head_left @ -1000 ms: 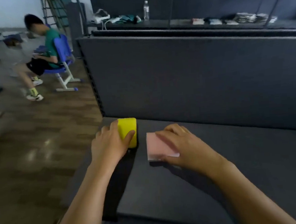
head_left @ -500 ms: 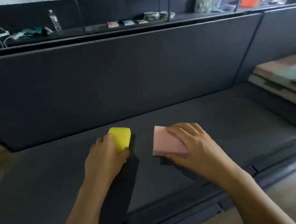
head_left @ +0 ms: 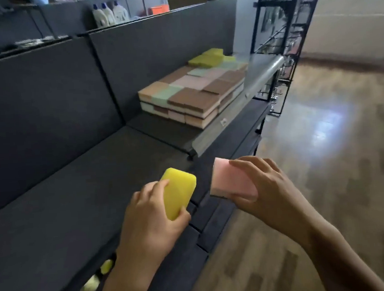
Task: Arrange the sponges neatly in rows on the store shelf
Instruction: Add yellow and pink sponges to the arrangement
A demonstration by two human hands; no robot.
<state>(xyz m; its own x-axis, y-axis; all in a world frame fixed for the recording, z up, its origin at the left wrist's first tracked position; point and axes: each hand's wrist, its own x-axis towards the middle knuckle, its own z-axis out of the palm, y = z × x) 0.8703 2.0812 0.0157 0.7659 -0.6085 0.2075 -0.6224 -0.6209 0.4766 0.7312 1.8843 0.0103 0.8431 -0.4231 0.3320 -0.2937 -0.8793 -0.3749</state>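
My left hand (head_left: 149, 218) grips a yellow sponge (head_left: 178, 190) above the front part of the dark shelf (head_left: 75, 187). My right hand (head_left: 265, 191) holds a pink sponge (head_left: 231, 180), lifted just past the shelf's front edge, over the floor. Farther right on a raised shelf section lies a neat stack of sponges (head_left: 194, 95) in brown, pink, green and tan rows, with yellow-green ones (head_left: 210, 57) at the far end.
A dark back panel (head_left: 47, 105) runs behind the shelf. White bottles (head_left: 109, 13) stand on a shelf behind it. A black wire rack (head_left: 279, 37) stands at the right end. Wooden floor (head_left: 323, 159) lies to the right. Yellow items (head_left: 91, 286) show below the shelf.
The view has swung right, bringing the sponge stack into sight. Both hands have lifted their sponges off the shelf surface and carried them rightward, towards the front edge.
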